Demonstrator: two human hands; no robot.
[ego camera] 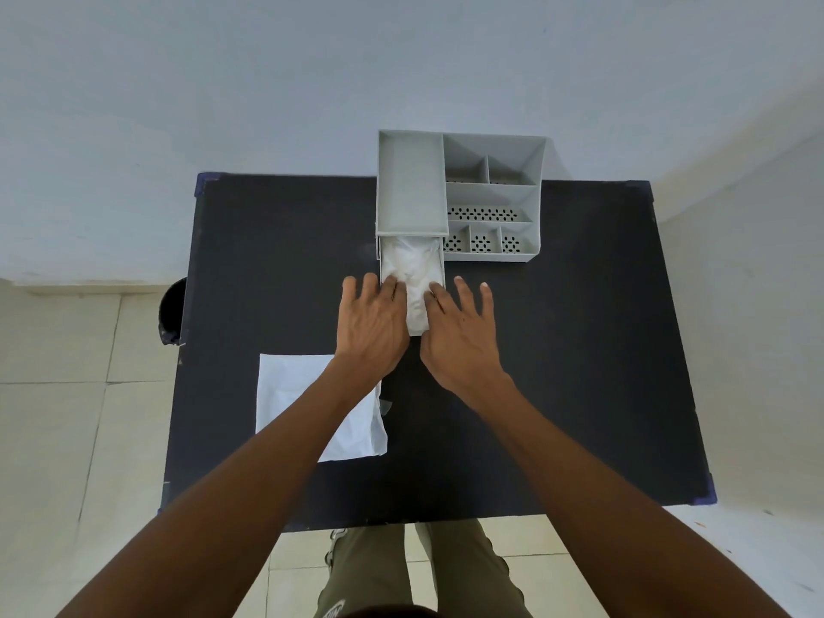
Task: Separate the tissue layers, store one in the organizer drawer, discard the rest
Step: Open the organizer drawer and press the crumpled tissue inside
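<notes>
A grey desk organizer (pixel 490 194) stands at the far middle of the black table. Its drawer (pixel 442 272) is pulled out toward me, with a crumpled white tissue layer (pixel 412 265) inside it. My left hand (pixel 372 325) and my right hand (pixel 459 332) lie flat side by side over the drawer's near end. Their fingers are spread and the inner fingertips press on the tissue. A second flat white tissue sheet (pixel 303 394) lies on the table at the near left, partly under my left forearm.
The black table (pixel 579 350) stands against a pale wall. A dark round bin (pixel 171 312) sits on the tiled floor just past the table's left edge. My legs show below the near edge.
</notes>
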